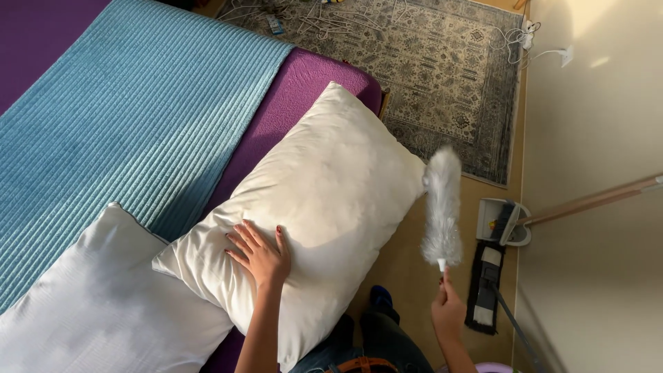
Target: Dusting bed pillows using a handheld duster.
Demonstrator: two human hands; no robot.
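Sunlit bedroom floor and a patterned rug [428,62] fill the upper part of the view, with a bed [304,90] in a purple sheet running down the left side. On the bed lie a ribbed blue blanket [131,117], a white pillow [97,304] at lower left, and a larger cream pillow [324,200] overlapping it and hanging past the mattress edge.

The left hand [261,252] rests flat on the cream pillow, fingers spread apart, pressing rather than gripping. The right hand [447,311] is closed around the short handle of a fluffy white duster [442,207], which points upward with its tip touching the pillow's right corner.

To sweep the pillow well, the flat palm should keep the cover taut while the duster strokes lightly from the corner inward, so that dust lifts off and does not settle into the fabric.

Near the wall on the right, a flat mop [487,283] lies on the floor beside a dustpan [503,222] with a long wooden handle. Wire hangers [331,21] are scattered on the rug at the top, and a white cable [535,45] trails toward the wall. No packages, labels or signs are clear enough to describe.
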